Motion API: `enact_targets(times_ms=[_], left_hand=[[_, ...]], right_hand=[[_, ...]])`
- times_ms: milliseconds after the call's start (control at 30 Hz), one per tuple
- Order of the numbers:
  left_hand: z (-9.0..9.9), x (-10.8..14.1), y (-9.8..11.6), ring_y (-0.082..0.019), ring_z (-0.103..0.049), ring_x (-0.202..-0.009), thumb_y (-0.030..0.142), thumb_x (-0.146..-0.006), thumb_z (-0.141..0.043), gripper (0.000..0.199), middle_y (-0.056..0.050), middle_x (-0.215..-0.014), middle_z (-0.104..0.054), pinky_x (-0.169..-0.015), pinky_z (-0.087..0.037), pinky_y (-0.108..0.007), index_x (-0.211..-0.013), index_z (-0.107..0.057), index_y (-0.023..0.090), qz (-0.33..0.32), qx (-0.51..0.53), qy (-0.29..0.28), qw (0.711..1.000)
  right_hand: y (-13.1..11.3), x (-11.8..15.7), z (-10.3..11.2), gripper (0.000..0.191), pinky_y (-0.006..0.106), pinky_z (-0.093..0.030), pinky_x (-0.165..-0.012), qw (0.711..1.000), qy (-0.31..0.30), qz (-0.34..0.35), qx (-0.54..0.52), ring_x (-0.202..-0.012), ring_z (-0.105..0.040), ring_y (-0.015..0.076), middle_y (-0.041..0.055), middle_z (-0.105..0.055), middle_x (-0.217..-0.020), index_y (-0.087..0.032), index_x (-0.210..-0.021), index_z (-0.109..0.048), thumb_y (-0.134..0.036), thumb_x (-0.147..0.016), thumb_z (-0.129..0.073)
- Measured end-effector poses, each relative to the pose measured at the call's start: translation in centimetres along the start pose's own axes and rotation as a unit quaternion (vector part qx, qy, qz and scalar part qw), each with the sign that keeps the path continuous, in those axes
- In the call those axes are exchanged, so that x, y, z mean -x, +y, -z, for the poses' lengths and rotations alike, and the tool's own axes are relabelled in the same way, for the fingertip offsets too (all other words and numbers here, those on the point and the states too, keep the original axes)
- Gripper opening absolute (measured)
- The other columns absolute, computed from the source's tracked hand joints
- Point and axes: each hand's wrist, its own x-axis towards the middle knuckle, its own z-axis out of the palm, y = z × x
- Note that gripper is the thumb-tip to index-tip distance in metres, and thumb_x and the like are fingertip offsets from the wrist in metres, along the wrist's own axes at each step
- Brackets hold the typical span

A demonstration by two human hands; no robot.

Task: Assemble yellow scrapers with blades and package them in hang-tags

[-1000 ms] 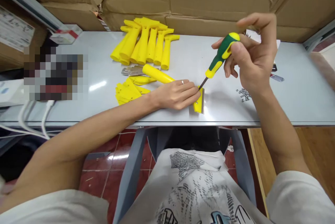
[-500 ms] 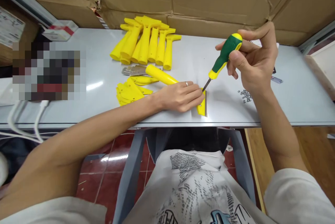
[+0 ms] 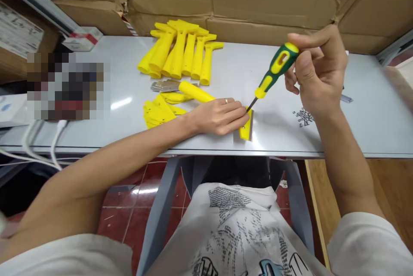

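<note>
My left hand (image 3: 222,116) is closed over the head end of a yellow scraper (image 3: 196,91), pressing it to the table near the front edge. A metal blade (image 3: 252,125) shows along the scraper's right side. My right hand (image 3: 319,67) has its thumb and forefinger at the top end of a green and yellow screwdriver (image 3: 275,69). The screwdriver leans to the right, its tip down at the scraper head beside my left fingertips. Small screws or nuts (image 3: 304,117) lie in a loose pile below my right hand.
Several yellow scraper handles (image 3: 178,50) are stacked at the back of the grey table (image 3: 129,56). Flat yellow pieces (image 3: 158,111) and metal blades (image 3: 164,85) lie left of the scraper. A small box (image 3: 83,38) and white cables (image 3: 56,140) are at the left. Cardboard stands behind.
The screwdriver handle has turned about its axis, showing more yellow. My right fingers have loosened and shifted around its top end, while my left hand stays on the scraper.
</note>
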Motion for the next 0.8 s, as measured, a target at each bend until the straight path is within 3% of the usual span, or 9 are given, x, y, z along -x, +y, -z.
enact_targets(times_ms=[167,233,333,433,533,667,733,800], left_hand=[[0.2,-0.2,-0.1,-0.015,-0.072,-0.081,0.008,-0.109,-0.059,0.017,-0.007,-0.093,-0.079,-0.069,-0.059,-0.027,-0.104,-0.074,0.011,-0.014,0.021,0.000,1.000],[0.2,-0.3,-0.1,-0.015,-0.072,-0.082,0.007,-0.109,-0.056,0.020,-0.008,-0.093,-0.079,-0.071,-0.061,-0.027,-0.103,-0.074,0.012,-0.015,0.024,0.007,1.000],[0.2,-0.4,-0.3,-0.016,-0.072,-0.082,0.006,-0.109,-0.055,0.022,-0.008,-0.093,-0.079,-0.072,-0.062,-0.028,-0.102,-0.074,0.012,-0.016,0.026,0.008,0.999],[0.2,-0.3,-0.3,-0.016,-0.072,-0.083,0.006,-0.108,-0.056,0.020,-0.008,-0.095,-0.080,-0.073,-0.062,-0.028,-0.102,-0.075,0.012,-0.021,0.024,0.002,0.999],[0.2,-0.3,-0.2,-0.015,-0.073,-0.084,0.008,-0.108,-0.057,0.020,-0.007,-0.095,-0.080,-0.073,-0.061,-0.026,-0.102,-0.076,0.013,-0.020,0.011,0.000,1.000],[0.1,-0.2,-0.2,-0.014,-0.072,-0.082,0.009,-0.109,-0.056,0.023,-0.004,-0.092,-0.079,-0.069,-0.060,-0.026,-0.099,-0.075,0.015,-0.020,-0.001,0.004,1.000],[0.0,-0.2,-0.1,-0.014,-0.072,-0.080,0.008,-0.109,-0.057,0.022,-0.006,-0.091,-0.079,-0.068,-0.059,-0.026,-0.098,-0.075,0.014,-0.020,0.004,0.004,1.000],[0.1,-0.2,-0.1,-0.014,-0.071,-0.080,0.008,-0.108,-0.059,0.019,-0.007,-0.092,-0.079,-0.067,-0.058,-0.026,-0.098,-0.074,0.013,-0.017,0.004,-0.001,1.000]], right_hand=[[-1.3,0.2,-0.3,0.047,0.026,-0.046,-0.038,0.998,-0.052,-0.016,-0.015,-0.061,-0.065,0.0106,0.0040,-0.080,-0.120,-0.032,-0.123,-0.074,-0.067,-0.093,-0.082],[-1.5,0.2,-0.5,0.048,0.026,-0.047,-0.040,0.997,-0.062,-0.021,-0.036,-0.062,-0.068,0.0122,0.0022,-0.081,-0.113,-0.030,-0.119,-0.069,-0.067,-0.091,-0.084],[-1.5,0.2,-0.4,0.050,0.029,-0.055,-0.050,0.999,-0.030,-0.012,0.000,-0.069,-0.071,0.0157,0.0003,-0.079,-0.100,-0.032,-0.114,-0.070,-0.073,-0.089,-0.083],[-1.6,0.2,-0.1,0.044,0.030,-0.052,-0.051,0.998,-0.029,-0.008,0.046,-0.065,-0.063,0.0122,0.0012,-0.078,-0.118,-0.038,-0.125,-0.076,-0.072,-0.097,-0.073],[-1.8,0.2,0.1,0.036,0.030,-0.045,-0.044,0.998,-0.057,-0.021,0.019,-0.057,-0.055,0.0094,0.0007,-0.076,-0.133,-0.038,-0.124,-0.074,-0.066,-0.100,-0.074],[-1.0,0.3,-0.4,0.045,0.030,-0.049,-0.048,0.999,-0.020,-0.001,-0.026,-0.072,-0.071,0.0183,0.0003,-0.077,-0.103,-0.035,-0.112,-0.072,-0.067,-0.086,-0.089],[-0.7,0.3,-0.6,0.043,0.031,-0.049,-0.052,1.000,-0.006,0.026,0.006,-0.071,-0.069,0.0178,0.0000,-0.073,-0.092,-0.037,-0.114,-0.077,-0.069,-0.087,-0.086],[-0.7,0.3,-0.5,0.044,0.032,-0.048,-0.050,0.999,-0.028,0.010,0.027,-0.064,-0.062,0.0153,0.0009,-0.075,-0.098,-0.042,-0.129,-0.079,-0.072,-0.097,-0.074]])
